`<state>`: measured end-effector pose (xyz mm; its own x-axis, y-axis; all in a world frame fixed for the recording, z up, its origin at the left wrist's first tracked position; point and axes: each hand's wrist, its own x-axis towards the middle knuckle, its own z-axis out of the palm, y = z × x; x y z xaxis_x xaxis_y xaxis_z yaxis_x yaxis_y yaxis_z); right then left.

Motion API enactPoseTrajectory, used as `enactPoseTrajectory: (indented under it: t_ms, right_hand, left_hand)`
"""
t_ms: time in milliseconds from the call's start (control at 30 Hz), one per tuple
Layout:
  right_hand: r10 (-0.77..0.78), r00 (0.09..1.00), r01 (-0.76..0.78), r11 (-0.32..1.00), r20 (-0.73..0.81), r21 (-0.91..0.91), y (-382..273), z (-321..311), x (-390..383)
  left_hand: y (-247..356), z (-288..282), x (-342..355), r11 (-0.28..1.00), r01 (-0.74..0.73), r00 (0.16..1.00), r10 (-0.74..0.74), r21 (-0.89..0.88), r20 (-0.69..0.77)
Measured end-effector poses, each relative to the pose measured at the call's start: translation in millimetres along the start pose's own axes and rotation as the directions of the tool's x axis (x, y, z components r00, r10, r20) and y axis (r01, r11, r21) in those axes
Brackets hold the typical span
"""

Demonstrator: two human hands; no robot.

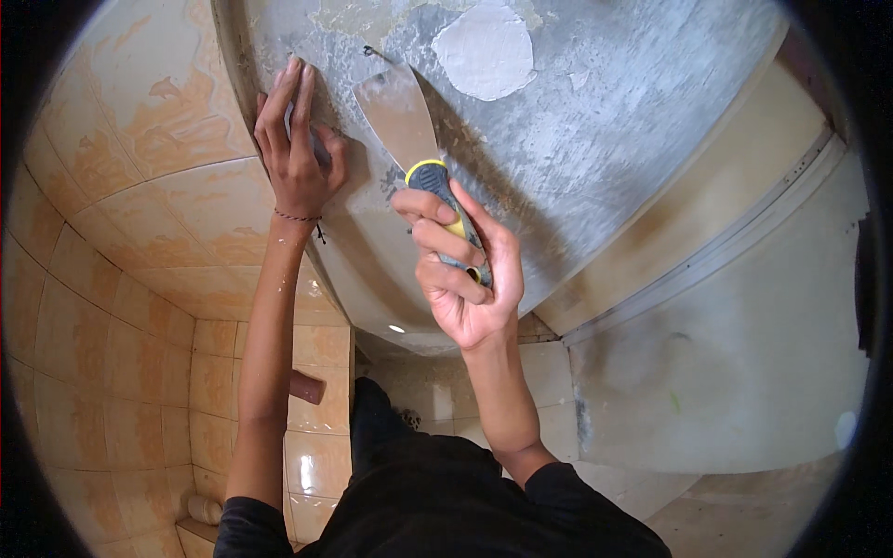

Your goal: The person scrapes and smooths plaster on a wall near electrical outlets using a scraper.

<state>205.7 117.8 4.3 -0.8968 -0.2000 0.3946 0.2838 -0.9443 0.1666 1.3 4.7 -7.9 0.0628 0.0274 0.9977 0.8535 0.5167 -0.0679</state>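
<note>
My right hand [458,259] grips a putty knife [394,112] by its dark handle with yellow trim, the wide metal blade angled up and left over a mottled grey plastered surface [623,139]. A roundish white patch of filler [482,48] lies on that surface, right of the blade tip. My left hand [299,158] rests against the grey surface along its left edge, beside the tiles, fingers extended and slightly bent. Small dark bits of wire or similar stick out near the blade and near my left wrist.
Orange-veined wall tiles [139,223] cover the left side. A reddish-brown cylindrical object [307,387] shows behind my left forearm, and a cream fitting [205,510] at lower left. A pale panel [716,353] with a frame is on the right. Light floor tiles [544,372] lie below.
</note>
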Motion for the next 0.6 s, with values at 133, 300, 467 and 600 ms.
enactPoseTrajectory:
  t_ms: [133, 300, 467, 600]
  right_hand:
    - [0.009, 1.000, -0.010, 1.000, 0.027, 0.009, 1.8, 1.6, 0.5]
    - [0.003, 1.000, -0.003, 1.000, 0.018, 0.019, 3.2, -0.7, 2.2]
    - [0.003, 1.000, -0.003, 1.000, 0.015, 0.020, 2.3, -0.8, -0.8]
    - [0.014, 1.000, -0.014, 1.000, 0.012, -0.007, -0.3, 1.2, 2.7]
  left_hand:
    - [0.5, 0.2, 2.2, 1.000, 0.004, 1.000, -0.004, 0.002, 0.002]
    - [-0.6, 0.2, 0.3, 1.000, 0.001, 1.000, -0.001, 0.022, 0.005]
    - [0.2, -0.5, 1.6, 1.000, -0.010, 1.000, 0.010, -0.004, 0.001]
    - [-0.9, 0.4, -0.7, 1.000, -0.005, 1.000, 0.004, 0.023, 0.010]
